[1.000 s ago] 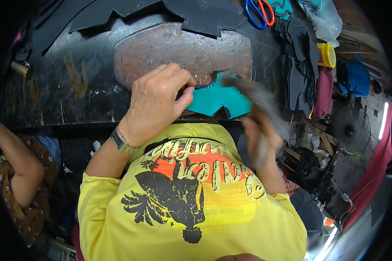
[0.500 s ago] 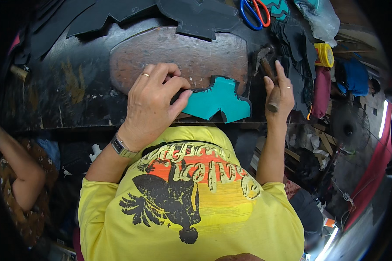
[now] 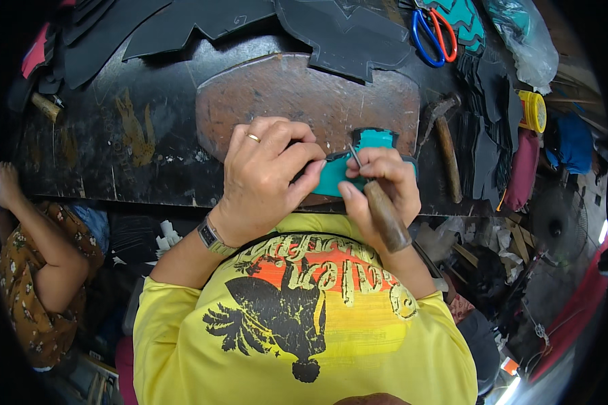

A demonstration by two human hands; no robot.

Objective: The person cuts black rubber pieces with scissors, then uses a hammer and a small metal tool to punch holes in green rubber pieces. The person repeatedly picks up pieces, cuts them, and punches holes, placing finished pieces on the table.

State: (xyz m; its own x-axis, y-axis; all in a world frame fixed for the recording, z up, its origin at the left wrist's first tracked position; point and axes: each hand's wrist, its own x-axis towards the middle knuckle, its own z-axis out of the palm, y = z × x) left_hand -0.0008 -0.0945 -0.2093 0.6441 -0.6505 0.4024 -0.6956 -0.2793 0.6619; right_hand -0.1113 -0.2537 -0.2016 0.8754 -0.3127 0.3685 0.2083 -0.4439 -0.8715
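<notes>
A teal cut piece (image 3: 334, 177) with black edges lies at the table's near edge, partly under my hands. My left hand (image 3: 267, 162) is closed, its thumb and curled fingers gripping the left end of the piece. My right hand (image 3: 392, 179) is closed around an awl (image 3: 387, 216); its wooden handle slants toward me and its thin metal shaft points at the teal surface. Whether the tip touches the piece I cannot tell. Right of that hand, a hammer (image 3: 447, 148) with a wooden handle rests on the table, apart from both hands.
Beneath the work is a worn brown board (image 3: 250, 88). Black cut sheets (image 3: 344, 37) cover the far side, and stacked black pieces (image 3: 483, 135) stand at right. Scissors (image 3: 434, 37) with blue and red handles lie far right. Another person's arm (image 3: 54, 263) shows at left.
My right hand has moved left from beside the hammer to the teal piece, and the awl now shows in it. The hammer lies free. The whole view has shifted slightly.
</notes>
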